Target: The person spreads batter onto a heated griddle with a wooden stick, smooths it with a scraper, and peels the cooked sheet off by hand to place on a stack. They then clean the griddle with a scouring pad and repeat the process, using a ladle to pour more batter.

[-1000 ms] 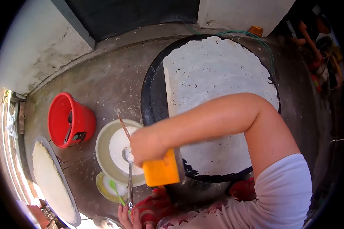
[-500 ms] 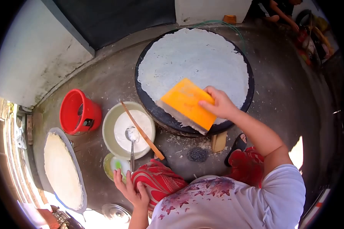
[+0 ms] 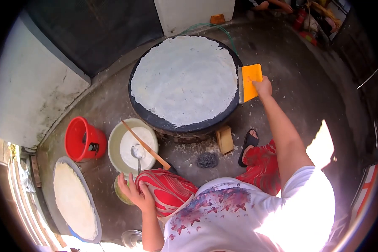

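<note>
My right hand (image 3: 263,87) is closed on an orange plastic scraper (image 3: 252,75), its straight edge upright at the right rim of a big round black griddle (image 3: 149,115). A thin pale sheet of batter (image 3: 185,82) covers most of the griddle, with a ragged border inside the dark rim. My left hand (image 3: 137,196), fingers spread and nothing in them, is by my left knee. Near it stands a pale bowl (image 3: 112,147) of white batter, with a metal spoon (image 3: 138,161) in it and a wooden stick (image 3: 145,145) across it. A smaller bowl (image 3: 122,194) is partly hidden behind my left hand.
A red bucket (image 3: 84,140) stands left of the bowl. Below it, a large flatbread (image 3: 75,201) lies on a round board (image 3: 95,210). A wooden block (image 3: 225,140) and a dark scouring pad (image 3: 207,159) are before the griddle. Another person (image 3: 277,5) is at the back right.
My right hand has carried the scraper from the griddle's front to its right rim and turned it upright. The batter's front edge looks smoother. My left hand stays by my knee; the view has shifted.
</note>
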The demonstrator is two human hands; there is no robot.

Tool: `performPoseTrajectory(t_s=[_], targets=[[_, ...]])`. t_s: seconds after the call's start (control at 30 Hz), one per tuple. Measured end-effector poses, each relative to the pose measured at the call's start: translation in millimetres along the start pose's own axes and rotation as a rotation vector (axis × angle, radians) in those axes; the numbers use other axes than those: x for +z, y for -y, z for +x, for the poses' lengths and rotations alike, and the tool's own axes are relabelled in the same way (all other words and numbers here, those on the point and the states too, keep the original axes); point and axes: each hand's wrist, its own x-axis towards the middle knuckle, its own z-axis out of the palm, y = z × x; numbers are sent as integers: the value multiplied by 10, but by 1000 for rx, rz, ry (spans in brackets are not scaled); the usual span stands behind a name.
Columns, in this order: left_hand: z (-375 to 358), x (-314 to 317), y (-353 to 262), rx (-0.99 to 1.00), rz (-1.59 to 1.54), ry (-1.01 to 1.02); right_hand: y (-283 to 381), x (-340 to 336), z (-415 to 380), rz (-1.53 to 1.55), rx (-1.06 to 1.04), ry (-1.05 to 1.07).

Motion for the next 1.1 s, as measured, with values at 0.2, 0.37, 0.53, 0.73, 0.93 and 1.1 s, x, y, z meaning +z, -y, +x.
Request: performPoseTrajectory(t_s=[0.2,0.37,0.53,0.73,0.93,1.1], targets=[[-12,75,6,-8,-84,-29,-106,60,-1538,295,-7,88],[22,129,25,51,-80,-43,-273,69,-2875,680,-27,588],[236,44,-185,189,-37,69,299,-322,-2739,542,-360,696],[492,182,-467,-281,-1076,267,599,-567,-2738,694,-561,853],[550,164,-384,-412,-1018,560,541,-716,-2605,687,-641,910],[573,50,-433,-729,-1227,446,509,-606,-2506,569,-608,610]])
